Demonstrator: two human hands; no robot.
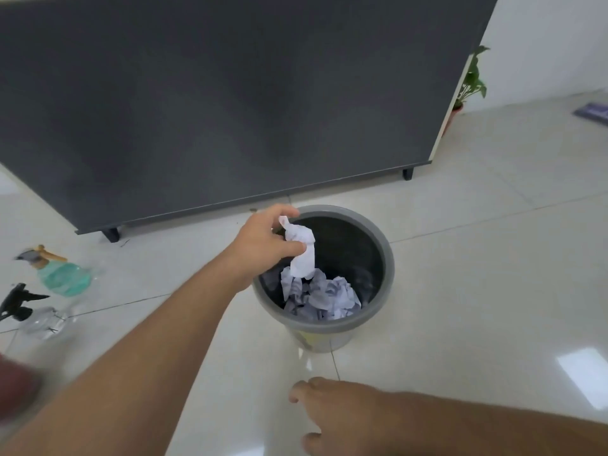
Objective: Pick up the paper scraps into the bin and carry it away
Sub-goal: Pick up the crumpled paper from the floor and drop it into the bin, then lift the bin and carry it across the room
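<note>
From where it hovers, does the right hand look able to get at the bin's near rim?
Probably yes. The right hand is empty, fingers spread, just in front of the bin, with only bare floor between them. The left hand holds a paper scrap over the far side, off that path.

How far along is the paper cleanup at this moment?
Done: several crumpled scraps already lie in the grey bin. In hand: the left hand pinches a white paper scrap over the bin's opening, not yet released. The right hand is empty, low near the floor. Left: drop this scrap, then carry the bin, which stands on the tiles. No loose scraps show there.
</note>
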